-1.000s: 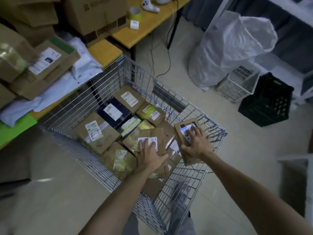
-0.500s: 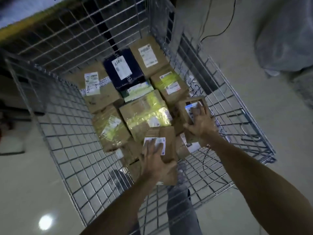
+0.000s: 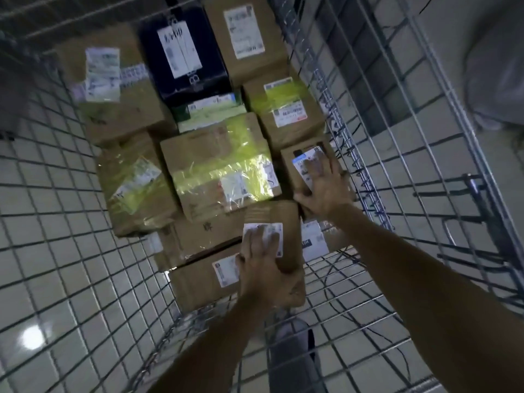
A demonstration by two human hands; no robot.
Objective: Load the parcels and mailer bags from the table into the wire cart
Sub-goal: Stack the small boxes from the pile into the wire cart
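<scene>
Two parcels in play, head view only. Left hand [image 3: 263,268] clamped over the flat brown cardboard box with a white label [image 3: 287,218], fingers spread on the label, thumb down the near-left side. Sits at the near end of the grey wire cart [image 3: 348,114], atop a lower brown carton [image 3: 195,282]. Right hand [image 3: 323,191] gripping the small brown cardboard box with a blue-and-white label [image 3: 293,168], fingers fanned across the top, thumb hooked on the near edge. Tucked against the right wire wall, just beside the yellow-taped brown carton [image 3: 204,154].

Key relation: both boxes directly under the palms, forward and down from the body, long axes running toward the far wall. Right box farther in, left box nearer.

Probably the set-down step: needs only a short drop and release, right one into the gap between wall and yellow-taped carton. Risk, as a guess: left box overhanging the lower carton's edge, could tip on release. Desk out of frame, so remaining load unknown.
</scene>
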